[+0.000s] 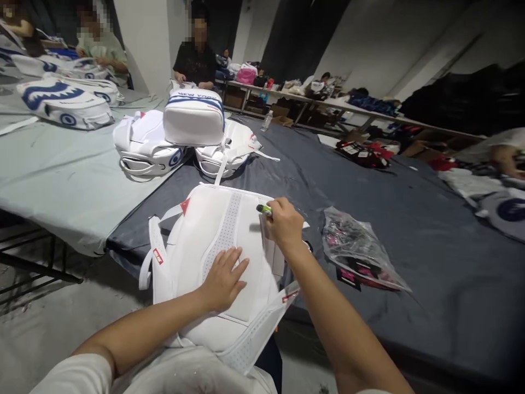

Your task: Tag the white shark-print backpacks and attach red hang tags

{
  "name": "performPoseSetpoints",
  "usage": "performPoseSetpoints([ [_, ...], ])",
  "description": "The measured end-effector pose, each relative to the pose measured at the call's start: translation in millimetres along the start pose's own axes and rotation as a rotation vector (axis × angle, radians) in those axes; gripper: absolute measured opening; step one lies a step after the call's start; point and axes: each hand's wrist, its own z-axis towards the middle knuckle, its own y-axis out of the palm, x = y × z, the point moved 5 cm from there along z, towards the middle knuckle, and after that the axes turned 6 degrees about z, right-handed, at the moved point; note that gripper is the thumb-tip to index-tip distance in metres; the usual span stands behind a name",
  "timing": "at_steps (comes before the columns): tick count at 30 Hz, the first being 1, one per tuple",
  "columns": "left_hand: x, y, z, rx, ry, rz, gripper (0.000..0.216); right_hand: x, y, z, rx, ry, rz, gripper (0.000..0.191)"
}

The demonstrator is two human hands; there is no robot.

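Note:
A white backpack (205,224) lies back-side up at the near edge of the dark table (430,262), partly over my lap. My left hand (223,279) rests flat on its padded back panel, fingers spread. My right hand (284,223) is closed around a small green and black object (264,209), maybe a lighter, held at the backpack's right edge by a strap. White straps with red tags hang off both sides of the bag.
A clear plastic bag of pink and black tags (359,249) lies right of my hand. Three more white backpacks (192,117) are stacked further back. A grey table (53,164) on the left holds white and blue bags. Other people sit at the back.

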Motion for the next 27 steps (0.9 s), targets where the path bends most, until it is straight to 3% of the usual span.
performPoseSetpoints([
  [2, -9, -16, 22, 0.028, 0.03, -0.056, 0.041, 14, -24, -32, 0.164, 0.115, 0.246, 0.029],
  [4, -18, -27, 54, 0.022, 0.129, -0.057, 0.037, 27, -35, -64, 0.201, 0.284, 0.559, 0.047],
  [6, -22, -29, 90, -0.01, 0.294, -0.016, 0.036, 33, -32, -92, 0.135, 0.484, 0.878, 0.059],
  [8, -20, -24, 122, -0.062, 0.464, 0.05, 0.032, 29, -23, -114, 0.091, 0.656, 1.132, 0.058],
  [12, -11, -9, 157, -0.153, 0.59, 0.186, 0.038, 15, -6, -140, 0.149, 0.839, 1.333, 0.051],
  [16, 1, -6, 149, -0.136, 0.622, 0.196, 0.04, 8, 6, -149, 0.294, 0.859, 1.358, 0.038],
  [22, -4, -17, 113, 0.287, 0.428, -0.067, 0.041, -2, 18, -152, 0.445, 0.779, 1.208, 0.038],
  [27, -8, -8, 105, 0.393, 0.407, -0.158, 0.04, -7, 12, -152, 0.462, 0.697, 1.02, 0.032],
])
